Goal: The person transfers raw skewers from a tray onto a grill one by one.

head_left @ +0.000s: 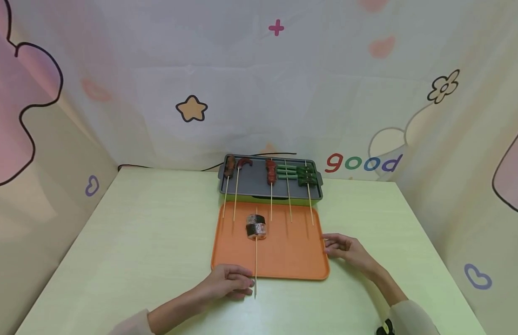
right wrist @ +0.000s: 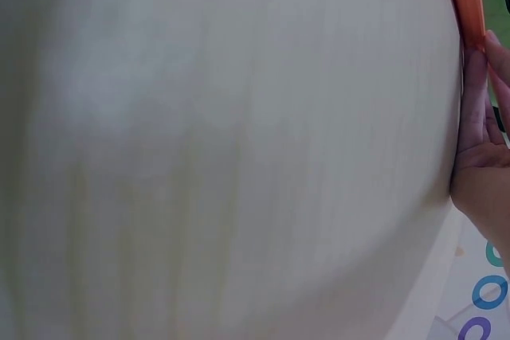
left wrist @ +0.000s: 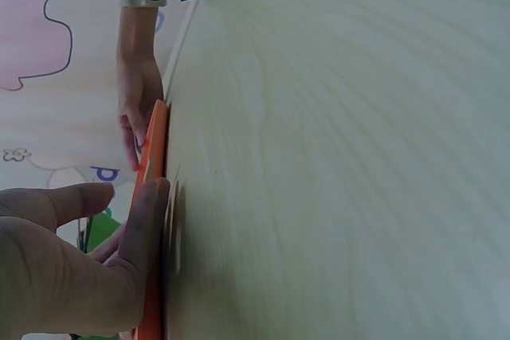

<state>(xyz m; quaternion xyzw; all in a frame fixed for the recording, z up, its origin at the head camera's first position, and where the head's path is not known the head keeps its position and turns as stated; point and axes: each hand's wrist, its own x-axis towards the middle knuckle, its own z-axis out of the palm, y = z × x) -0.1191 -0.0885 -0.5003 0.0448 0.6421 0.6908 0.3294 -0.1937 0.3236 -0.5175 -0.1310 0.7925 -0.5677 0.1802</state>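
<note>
A skewer with two seaweed-wrapped rolls (head_left: 256,227) lies on the orange tray (head_left: 292,260), its stick reaching past the front edge. My left hand (head_left: 229,282) is beside the stick's lower end at that edge; in the left wrist view its thumb stands apart from the fingers (left wrist: 147,212). At the tray's right rim, my right hand (head_left: 346,249) touches the side with fairly straight fingertips. In the right wrist view its fingers (right wrist: 475,77) meet the tray's edge, and part of the hand is cut off.
Behind the tray stands a grey-topped grill (head_left: 255,184) with a green side. On it lie a brown skewer (head_left: 230,166), a curled red skewer (head_left: 244,163), a red-meat skewer (head_left: 271,172) and green vegetable skewers (head_left: 306,176), sticks pointing forward. A printed curtain (head_left: 242,83) surrounds the pale table (head_left: 158,223).
</note>
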